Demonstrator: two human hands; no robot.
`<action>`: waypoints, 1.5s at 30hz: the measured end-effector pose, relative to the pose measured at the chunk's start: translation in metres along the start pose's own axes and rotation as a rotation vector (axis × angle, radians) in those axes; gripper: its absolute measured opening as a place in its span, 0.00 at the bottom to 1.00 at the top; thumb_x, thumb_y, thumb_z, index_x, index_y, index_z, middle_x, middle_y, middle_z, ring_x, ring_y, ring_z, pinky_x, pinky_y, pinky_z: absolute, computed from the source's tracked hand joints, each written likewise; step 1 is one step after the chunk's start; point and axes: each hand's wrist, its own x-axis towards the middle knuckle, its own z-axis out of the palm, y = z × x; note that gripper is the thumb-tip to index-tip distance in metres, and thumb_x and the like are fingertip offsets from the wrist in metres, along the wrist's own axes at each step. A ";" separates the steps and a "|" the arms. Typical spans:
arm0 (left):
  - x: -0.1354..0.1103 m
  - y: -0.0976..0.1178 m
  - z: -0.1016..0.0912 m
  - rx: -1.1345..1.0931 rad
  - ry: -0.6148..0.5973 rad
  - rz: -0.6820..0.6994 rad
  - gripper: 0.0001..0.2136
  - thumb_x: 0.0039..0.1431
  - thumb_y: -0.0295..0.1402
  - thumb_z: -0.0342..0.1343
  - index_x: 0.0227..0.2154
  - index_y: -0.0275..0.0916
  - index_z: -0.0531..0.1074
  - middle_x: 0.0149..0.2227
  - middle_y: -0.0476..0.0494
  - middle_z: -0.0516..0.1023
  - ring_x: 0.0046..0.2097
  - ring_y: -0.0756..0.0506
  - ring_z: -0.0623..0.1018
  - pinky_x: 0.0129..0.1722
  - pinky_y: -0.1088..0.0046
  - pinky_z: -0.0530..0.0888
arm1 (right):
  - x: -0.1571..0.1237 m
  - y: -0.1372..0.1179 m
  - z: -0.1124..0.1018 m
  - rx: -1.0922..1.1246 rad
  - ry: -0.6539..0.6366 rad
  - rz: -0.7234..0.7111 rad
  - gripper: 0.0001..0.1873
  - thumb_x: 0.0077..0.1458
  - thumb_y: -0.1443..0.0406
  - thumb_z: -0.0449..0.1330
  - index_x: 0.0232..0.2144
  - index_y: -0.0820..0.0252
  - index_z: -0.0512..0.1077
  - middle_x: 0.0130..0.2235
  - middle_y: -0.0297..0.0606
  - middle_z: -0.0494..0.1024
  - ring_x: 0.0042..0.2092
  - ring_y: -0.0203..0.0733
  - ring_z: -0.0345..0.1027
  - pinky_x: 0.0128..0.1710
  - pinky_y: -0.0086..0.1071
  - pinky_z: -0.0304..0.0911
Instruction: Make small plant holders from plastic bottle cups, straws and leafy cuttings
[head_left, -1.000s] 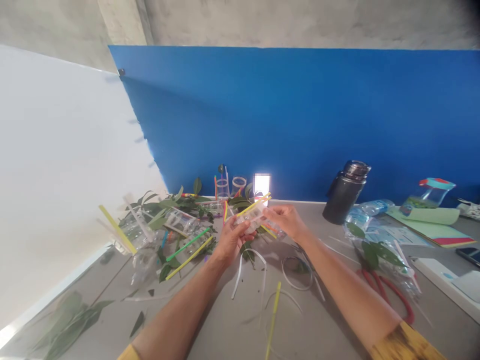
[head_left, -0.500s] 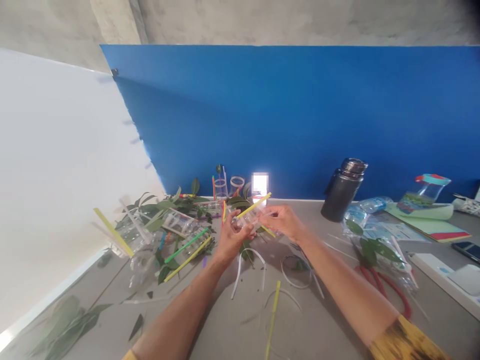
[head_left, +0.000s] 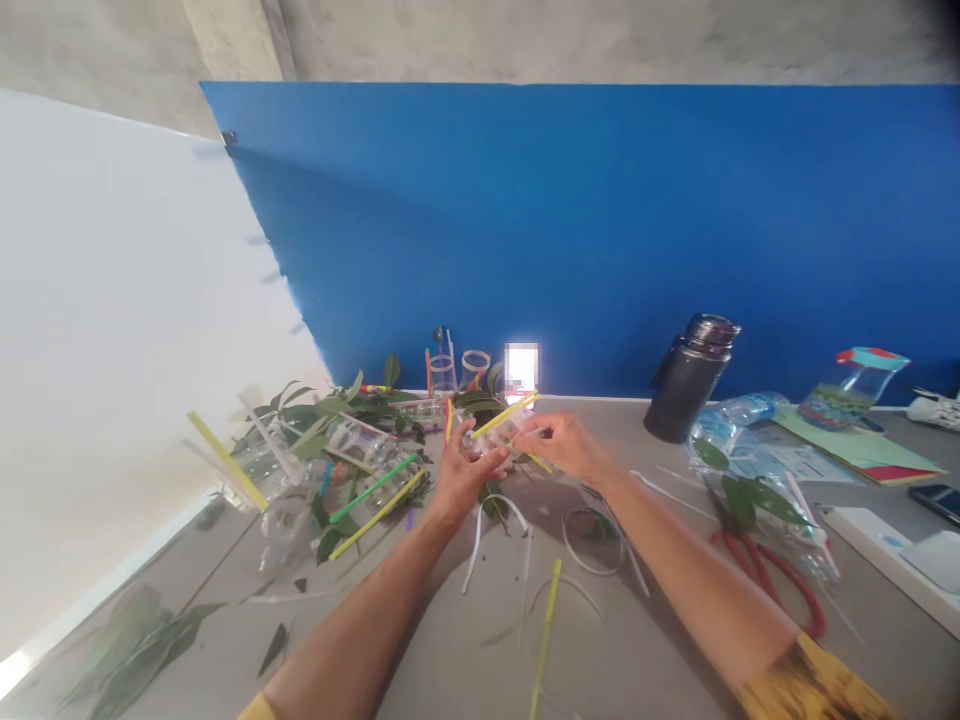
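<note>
Near the back of the table, my left hand [head_left: 463,478] is curled around a small clear plastic bottle [head_left: 491,438], thumb on the near side. Yellow straws [head_left: 506,413] lie along the bottle, one end sticking out to the upper right. My right hand [head_left: 568,447] is closed in a pinch at the bottle's right end. Whatever sits between those fingertips is too small and blurred to make out. Below the hands, a bent white strip [head_left: 480,535] and a green leaf [head_left: 493,500] rest on the grey table [head_left: 465,660].
To the left, clear bottles with straws [head_left: 375,495] lie among leaves [head_left: 330,410]. A lit phone screen [head_left: 520,370] leans on the blue partition [head_left: 600,220]. On the right are a dark flask [head_left: 690,385], red-handled scissors [head_left: 787,585] and a lidded jug [head_left: 847,395]. One yellow straw [head_left: 547,635] lies in front.
My right fingertips have shifted slightly left, closer to the bottle. The straw end at the upper right has dipped a little. The left hand keeps its hold, and the view has moved slightly.
</note>
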 end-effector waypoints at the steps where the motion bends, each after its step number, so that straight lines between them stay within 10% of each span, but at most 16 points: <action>1: 0.000 0.000 -0.001 -0.022 -0.018 -0.001 0.55 0.37 0.41 0.80 0.67 0.37 0.55 0.34 0.41 0.84 0.33 0.40 0.84 0.37 0.60 0.81 | 0.000 0.000 -0.001 0.005 0.004 -0.001 0.17 0.48 0.54 0.67 0.31 0.62 0.82 0.20 0.27 0.65 0.22 0.31 0.50 0.23 0.29 0.47; 17: 0.000 0.001 -0.006 -0.295 -0.193 -0.065 0.45 0.44 0.42 0.76 0.64 0.46 0.60 0.49 0.37 0.80 0.48 0.37 0.83 0.50 0.53 0.78 | 0.009 0.016 -0.022 0.146 0.101 -0.071 0.22 0.49 0.47 0.69 0.30 0.61 0.81 0.25 0.35 0.77 0.25 0.36 0.63 0.24 0.30 0.56; 31: 0.007 -0.002 0.000 -0.112 -0.105 0.075 0.33 0.36 0.33 0.78 0.46 0.40 0.70 0.41 0.46 0.79 0.40 0.44 0.80 0.37 0.67 0.79 | 0.003 0.008 -0.013 0.101 0.100 -0.035 0.23 0.49 0.47 0.69 0.35 0.62 0.80 0.26 0.37 0.77 0.22 0.35 0.62 0.22 0.31 0.53; 36: 0.008 -0.001 0.000 -0.109 -0.072 0.129 0.29 0.39 0.33 0.76 0.46 0.39 0.72 0.39 0.45 0.81 0.40 0.44 0.81 0.37 0.68 0.78 | 0.005 0.007 -0.019 0.139 0.187 -0.115 0.31 0.54 0.45 0.67 0.50 0.60 0.76 0.46 0.45 0.81 0.25 0.33 0.69 0.24 0.31 0.58; 41: 0.012 0.002 -0.005 -0.155 0.001 0.160 0.25 0.41 0.36 0.76 0.41 0.41 0.70 0.36 0.48 0.81 0.36 0.47 0.81 0.37 0.69 0.78 | 0.001 -0.007 -0.039 -0.162 0.420 -0.154 0.19 0.55 0.52 0.67 0.38 0.63 0.78 0.39 0.42 0.81 0.26 0.32 0.67 0.29 0.31 0.58; 43: 0.014 0.003 -0.007 -0.172 0.017 0.169 0.23 0.44 0.38 0.74 0.40 0.41 0.70 0.35 0.49 0.81 0.35 0.48 0.81 0.38 0.69 0.77 | -0.007 -0.015 -0.043 -0.246 0.229 -0.143 0.14 0.54 0.56 0.68 0.28 0.62 0.79 0.30 0.37 0.79 0.27 0.34 0.65 0.29 0.32 0.56; 45: 0.015 0.002 -0.008 -0.170 0.019 0.157 0.23 0.45 0.38 0.74 0.40 0.40 0.70 0.35 0.48 0.81 0.35 0.48 0.81 0.38 0.69 0.77 | -0.017 -0.023 -0.036 -0.284 -0.251 -0.144 0.09 0.50 0.61 0.70 0.23 0.59 0.79 0.24 0.33 0.77 0.26 0.34 0.65 0.28 0.32 0.55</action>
